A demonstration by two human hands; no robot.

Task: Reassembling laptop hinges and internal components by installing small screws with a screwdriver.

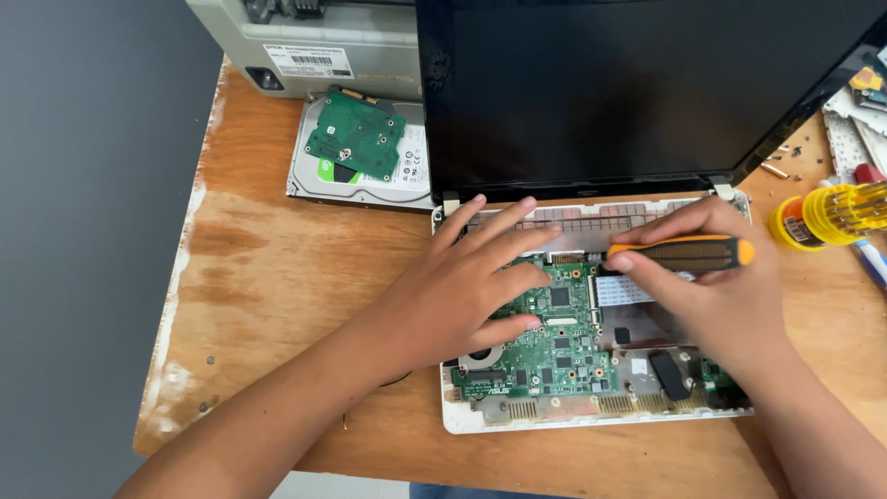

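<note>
An opened white laptop base lies on the wooden table, its green motherboard exposed and its dark screen upright behind. My left hand rests flat on the left part of the motherboard, fingers spread. My right hand grips a screwdriver with an orange and black handle, held sideways over the board near a white ribbon cable. Its tip is hidden by my fingers.
A bare hard drive with a green circuit board lies at the back left, in front of a grey printer. A yellow screwdriver set and loose screws sit at the right. The table edge runs down the left.
</note>
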